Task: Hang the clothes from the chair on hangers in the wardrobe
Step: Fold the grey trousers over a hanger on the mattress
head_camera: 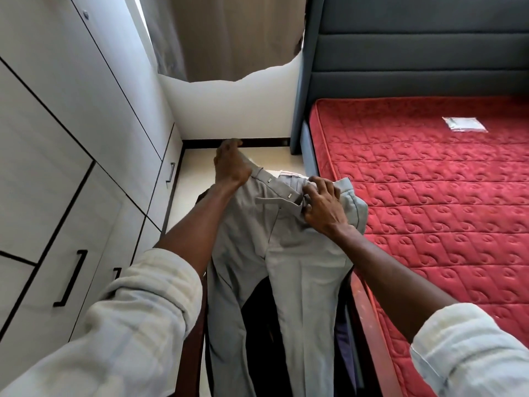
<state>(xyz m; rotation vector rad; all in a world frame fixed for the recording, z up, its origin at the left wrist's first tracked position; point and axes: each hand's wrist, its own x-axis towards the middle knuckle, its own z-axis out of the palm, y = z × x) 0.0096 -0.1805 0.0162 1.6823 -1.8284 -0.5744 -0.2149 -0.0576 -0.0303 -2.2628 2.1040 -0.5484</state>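
Observation:
A pair of light grey trousers (286, 262) hangs in front of me, waistband up and legs trailing down. My left hand (230, 164) grips the waistband at its left end. My right hand (322, 206) pinches the waistband near the fly, right of the middle. Dark clothes (259, 302) show between and behind the trouser legs. Under them a dark brown chair frame (194, 348) is partly visible. No hanger is in sight.
A white wardrobe (71, 156) with shut doors and black handles (71, 277) fills the left side. A bed with a bare red mattress (429, 202) and grey headboard (415, 44) lies on the right, a small packet (464, 123) on it. A narrow pale floor strip (197, 161) runs between them.

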